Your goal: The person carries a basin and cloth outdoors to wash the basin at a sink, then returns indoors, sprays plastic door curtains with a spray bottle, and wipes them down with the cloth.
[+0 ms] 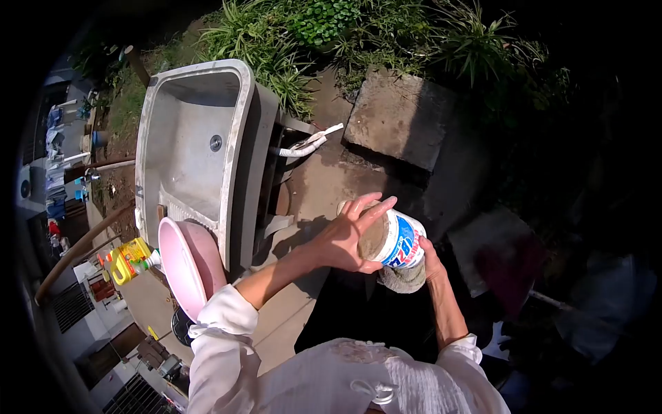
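A white plastic tub (pixel 403 238) with a blue and red label is tilted between my hands in front of my body. My left hand (pixel 349 236) spans its left end, fingers stretched over the brownish round face and thumb on the lower edge. On the right side, my right hand (pixel 434 262) grips the tub, thumb up along the label and the other fingers hidden. Just under the tub shows a rough grey-green object (pixel 403 277), partly covered by it, whose kind is unclear.
A grey sink basin (pixel 196 138) stands to the left, with a pink basin (pixel 189 262) at its near end and a yellow bottle (pixel 129 261) beyond. White hoses (pixel 303 146) stick out beside the sink. Ahead lie a concrete block (pixel 393 117) and green plants (pixel 317 27).
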The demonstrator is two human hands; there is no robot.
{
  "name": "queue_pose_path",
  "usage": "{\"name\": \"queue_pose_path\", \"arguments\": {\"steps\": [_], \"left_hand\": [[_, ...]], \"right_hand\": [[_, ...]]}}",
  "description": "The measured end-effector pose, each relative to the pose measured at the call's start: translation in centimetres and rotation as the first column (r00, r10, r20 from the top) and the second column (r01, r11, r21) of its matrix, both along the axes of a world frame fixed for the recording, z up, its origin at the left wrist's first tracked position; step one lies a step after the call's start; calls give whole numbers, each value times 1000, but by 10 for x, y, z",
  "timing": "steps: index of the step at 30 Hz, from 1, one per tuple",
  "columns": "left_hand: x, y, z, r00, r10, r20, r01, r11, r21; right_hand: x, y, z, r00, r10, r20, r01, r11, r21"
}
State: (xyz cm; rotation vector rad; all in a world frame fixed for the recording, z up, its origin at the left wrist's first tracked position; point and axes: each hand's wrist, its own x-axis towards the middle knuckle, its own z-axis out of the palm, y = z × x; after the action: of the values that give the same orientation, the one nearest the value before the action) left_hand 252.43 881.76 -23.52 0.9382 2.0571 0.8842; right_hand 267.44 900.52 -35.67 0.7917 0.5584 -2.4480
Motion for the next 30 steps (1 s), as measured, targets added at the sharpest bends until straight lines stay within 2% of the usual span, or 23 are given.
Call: {"name": "queue_pose_path", "arguments": {"steps": [2,3,4,6,7,8,10,11,14,16,18,20,22,23,24,26,27,28,30], "left_hand": [[11,0,-38,986,123,114,-118,992,-49],[17,-7,-66,980,161,119,-164,986,20],[16,-7,-86,968,185,171,-182,983,-34],[26,-23,-138,924,278,264,-278,960,-38],[26,-28,-154,908,307,284,-292,952,-96],[27,-37,-176,902,314,297,-290,949,-122],[33,-63,-223,728,555,402,-524,829,-195],[29,-75,-240,661,632,405,-588,771,-245],[17,-129,-303,521,840,150,-776,540,-325],[-4,-173,-344,358,934,-18,-885,332,-326],[-35,-193,-355,261,919,-296,-908,130,-398],[-59,-234,-387,184,830,-526,-933,-22,-360],[-87,-269,-404,188,784,-591,-934,-43,-354],[-102,-279,-408,137,826,-547,-901,-126,-415],[-121,-290,-412,190,804,-563,-772,-232,-592],[-129,-325,-446,-3,975,-223,-883,-107,-456],[-131,-358,-479,-78,938,-336,-929,-191,-317],[-134,-364,-484,-92,937,-336,-927,-204,-315],[-144,-369,-478,43,848,-529,-944,-140,-300]], "right_hand": [[10,-6,-31,996,-17,89,24,997,-71],[15,-9,-49,988,-15,153,29,996,-87],[11,-12,-64,981,12,194,7,995,-98],[12,-21,-101,981,85,175,-86,996,-4],[8,-23,-110,981,132,139,-133,991,-2],[3,-28,-125,980,168,103,-179,978,109],[10,-41,-171,962,187,199,-258,863,434],[2,-38,-170,953,196,232,-280,861,424],[4,-34,-201,978,68,196,-121,955,270],[8,-26,-209,980,-44,195,-17,953,301],[13,-14,-216,970,-122,209,50,945,323],[22,-2,-227,953,-175,248,62,912,406],[31,7,-234,940,-224,257,76,872,483],[33,11,-238,936,-237,262,70,851,521],[36,13,-242,932,-246,266,60,829,557],[39,15,-245,916,-265,302,45,814,579],[38,15,-249,922,-245,301,19,803,595],[34,14,-248,925,-236,298,7,795,607],[20,7,-245,940,-187,285,-34,780,625]]}}
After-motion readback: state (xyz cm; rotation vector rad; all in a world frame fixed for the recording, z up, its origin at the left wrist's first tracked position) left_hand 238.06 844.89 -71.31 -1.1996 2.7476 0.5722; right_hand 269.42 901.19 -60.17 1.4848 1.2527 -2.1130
